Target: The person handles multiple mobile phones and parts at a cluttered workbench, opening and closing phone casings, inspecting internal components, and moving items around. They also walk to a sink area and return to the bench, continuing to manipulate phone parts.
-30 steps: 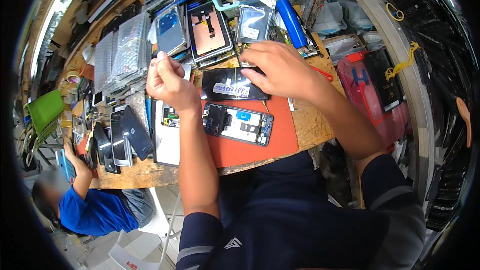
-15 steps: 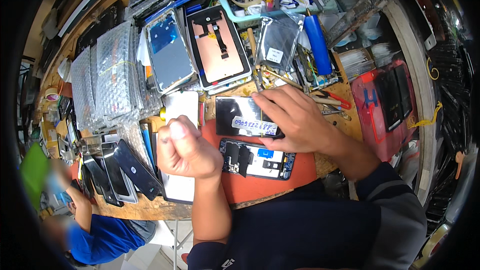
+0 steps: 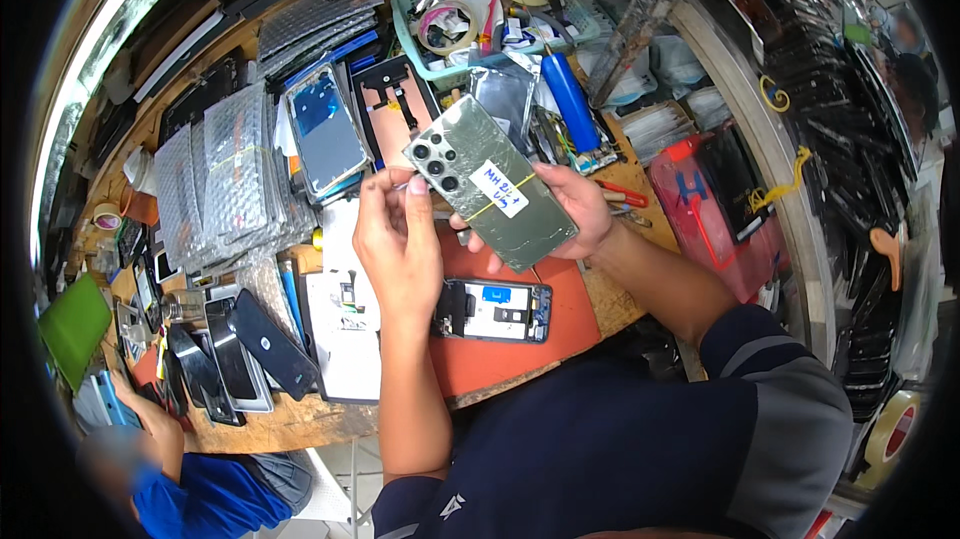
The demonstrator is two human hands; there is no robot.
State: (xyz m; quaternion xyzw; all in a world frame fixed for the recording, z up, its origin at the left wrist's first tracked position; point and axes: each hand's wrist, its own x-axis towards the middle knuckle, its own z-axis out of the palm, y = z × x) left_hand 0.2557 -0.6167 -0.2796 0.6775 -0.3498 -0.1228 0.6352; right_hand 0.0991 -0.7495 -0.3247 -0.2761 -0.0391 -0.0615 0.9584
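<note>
Over the mat I hold up a green-grey smartphone (image 3: 530, 216), tilted, its back with several camera lenses facing up. A white handwritten label and a yellow rubber band are on it, and the back looks wrinkled, like film. My right hand (image 3: 580, 211) wraps its right side, with fingertips showing past the lower edge. My left hand (image 3: 400, 249) is closed at the camera-end corner, thumb against the edge; its other fingertips are partly hidden. Below lies an opened phone (image 3: 520, 311) with its inner parts exposed, on the orange-red mat (image 3: 500, 364).
Bubble-wrapped packs (image 3: 235, 174) stand at the left, beside tablet panels (image 3: 330, 134). A teal basket (image 3: 425, 59) of tape and parts is at the back, near a blue cylinder (image 3: 570, 104). Several phones (image 3: 275, 344) lie front left. A person in blue (image 3: 215, 489) sits lower left.
The banded phone has been lifted off the mat and now shows its back. My left hand has moved up and right to its corner. The view has shifted slightly.
</note>
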